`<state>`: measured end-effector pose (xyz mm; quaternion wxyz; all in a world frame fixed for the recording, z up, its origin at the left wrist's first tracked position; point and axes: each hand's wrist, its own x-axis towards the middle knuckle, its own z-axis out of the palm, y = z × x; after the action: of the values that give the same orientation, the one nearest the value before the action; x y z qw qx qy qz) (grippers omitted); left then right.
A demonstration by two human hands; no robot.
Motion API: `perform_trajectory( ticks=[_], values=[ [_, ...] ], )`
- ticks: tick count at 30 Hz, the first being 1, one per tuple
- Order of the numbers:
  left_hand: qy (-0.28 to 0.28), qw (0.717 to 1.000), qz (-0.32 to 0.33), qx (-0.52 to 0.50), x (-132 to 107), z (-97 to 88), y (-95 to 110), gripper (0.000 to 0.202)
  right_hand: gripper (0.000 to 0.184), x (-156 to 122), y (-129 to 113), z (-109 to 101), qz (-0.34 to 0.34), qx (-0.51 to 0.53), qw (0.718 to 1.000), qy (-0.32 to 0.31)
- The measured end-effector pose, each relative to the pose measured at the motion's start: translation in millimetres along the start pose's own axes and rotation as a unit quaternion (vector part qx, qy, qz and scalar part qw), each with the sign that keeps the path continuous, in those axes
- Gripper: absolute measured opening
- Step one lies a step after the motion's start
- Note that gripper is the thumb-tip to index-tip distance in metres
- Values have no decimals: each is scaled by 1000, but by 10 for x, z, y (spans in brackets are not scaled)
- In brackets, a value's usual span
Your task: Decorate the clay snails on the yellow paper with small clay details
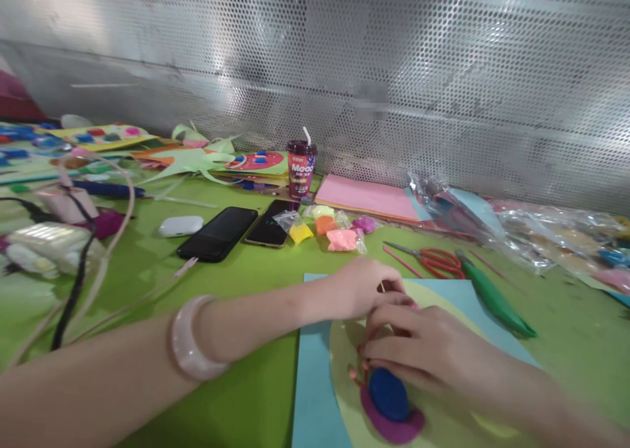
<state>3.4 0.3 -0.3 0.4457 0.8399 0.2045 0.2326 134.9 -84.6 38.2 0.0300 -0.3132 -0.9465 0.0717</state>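
pressing | right hand (423, 349): fingers bent onto purple clay snail with blue round shell (390, 402), grip unclear | snail just nearside of fingertips, axis left-right, on yellow paper (339, 349) | left hand (364, 287): curled closed, farther

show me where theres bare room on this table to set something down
Bare green table lies between the black phone and the blue paper. Another patch: right of the green tool. Crowded: cables at left, plastic bags at right, paper crafts along the wall.
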Motion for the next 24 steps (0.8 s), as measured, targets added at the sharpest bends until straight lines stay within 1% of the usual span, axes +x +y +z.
perform_trajectory(
  ticks=[3, 6, 8, 14, 18, 20, 24],
  values=[
    [1, 1000, 0, 15, 6, -11, -6, 19, 23, 15, 1, -29, -12, -29, 999, -25],
    [-2, 1000, 2, 20, 13, -18, -10, 18, 27, 27, 12, -32, -17, -28, 999, -26],
    [-4, 1000, 1, 24, 12, -22, 0, 17, 28, 29, 23, -24, -28, -26, 999, -15],
    [-1, 999, -3, 53, -12, -38, 73, 16, 21, 41, 27, -3, -71, -37, 997, 22],
    [-5, 998, -12, 56, -14, -50, 98, 16, 23, 60, 16, -6, -68, -36, 996, 36],
    [-4, 998, -11, 55, -11, -54, 100, 16, 20, 55, 22, -1, -71, -31, 996, 38],
    [-1, 999, -8, 51, -7, -45, 85, 16, 18, 25, 58, 23, -65, -38, 997, 30]
  ],
)
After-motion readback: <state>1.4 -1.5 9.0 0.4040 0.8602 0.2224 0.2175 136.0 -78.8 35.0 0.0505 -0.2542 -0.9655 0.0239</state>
